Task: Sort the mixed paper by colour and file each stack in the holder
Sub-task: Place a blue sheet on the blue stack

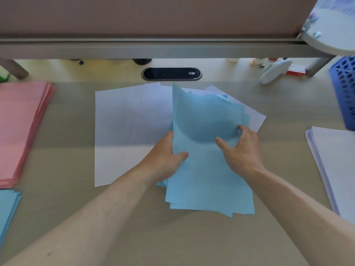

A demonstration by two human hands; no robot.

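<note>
Desk (pixel 80 217) is a pale beige wood-look top, pretty roomy. At the back there's a dark oval cable grommet (pixel 171 74) set into it, and right behind that a grey metal rail (pixel 153 48) runs the whole width under a brownish-pink partition panel (pixel 153 14). Slanted grey legs (pixel 13 69) hold the rail up at both ends. Light comes from above and casts a soft shadow band across the middle of the desk.

Desk (pixel 76 198) bears pink stack (pixel 21 127), white sheets (pixel 124 121), blue sheets (pixel 209 189)
</note>
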